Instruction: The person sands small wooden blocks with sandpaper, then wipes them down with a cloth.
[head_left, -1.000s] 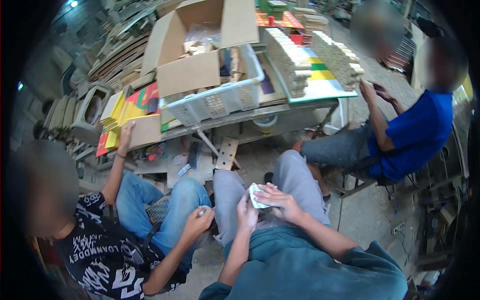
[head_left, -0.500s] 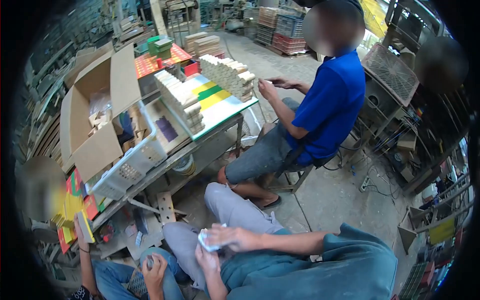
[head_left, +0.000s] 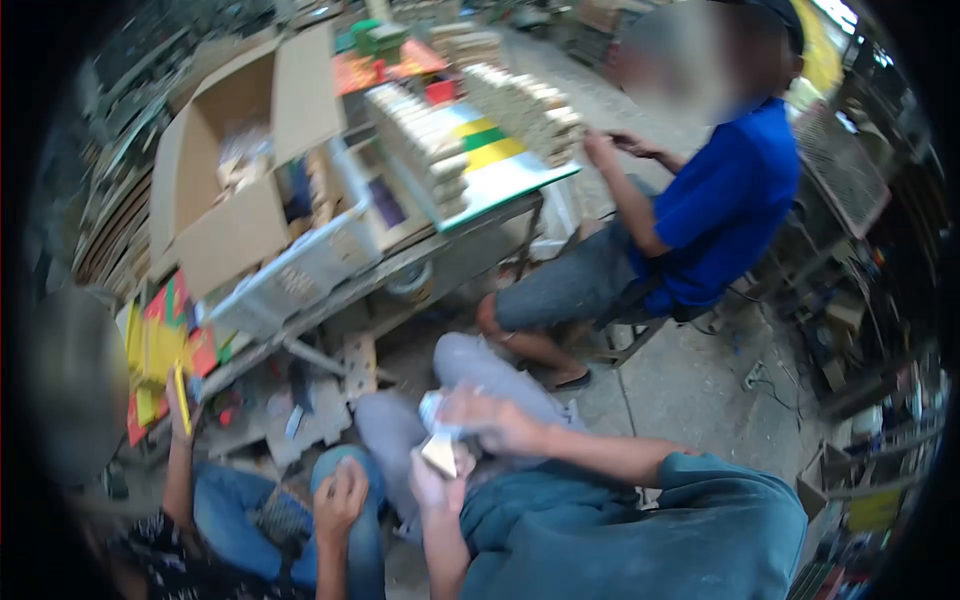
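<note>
My left hand (head_left: 432, 492) is closed around a small pale wooden block (head_left: 438, 456), whose pointed light face shows between the fingers. Just above it, my right hand (head_left: 500, 420) grips a crumpled or folded whitish-blue sheet (head_left: 431, 409), blurred by motion. The sheet sits close over the block's upper end. Both hands are in front of my teal shirt (head_left: 620, 530), over my grey trousers (head_left: 465, 360).
At the left, a co-worker's raised hand holds a yellow piece (head_left: 183, 400). A person in a blue shirt (head_left: 725, 195) sits across. On the bench stand an open cardboard box (head_left: 225, 235), a white plastic crate (head_left: 300, 285) and stacked wooden pieces (head_left: 525, 115).
My right hand and the sheet have moved off the block, so its pale face now shows. The view has shifted, moving the scene rightward. The co-worker's yellow piece has turned edge-on.
</note>
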